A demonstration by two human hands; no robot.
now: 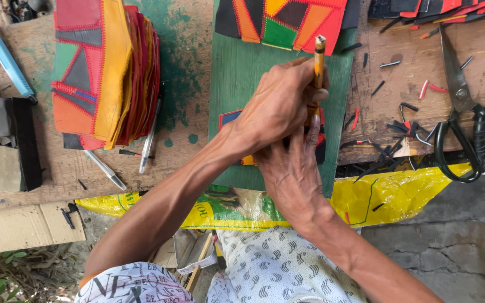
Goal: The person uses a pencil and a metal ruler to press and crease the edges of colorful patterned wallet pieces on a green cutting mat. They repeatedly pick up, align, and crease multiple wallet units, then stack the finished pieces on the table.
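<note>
workbench (197,33): rough, worn wood, green-stained | cutting board (237,84): matt green | patchwork pieces (102,67): smooth leather-like, stitched | scissors (456,84): dull metal, black-wrapped handles | sack (377,196): glossy yellow woven plastic

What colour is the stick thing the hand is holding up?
The tool handle is yellow-orange with dark marks and a pale tip, gripped by the left hand. The head view shows it best.

— What is the person wearing?
— Both forearms are bare, with no sleeves, watch or rings showing. The left hand (279,106) and right hand (293,168) are bare too. White cloth with grey curved marks covers the lap (276,269).
</note>
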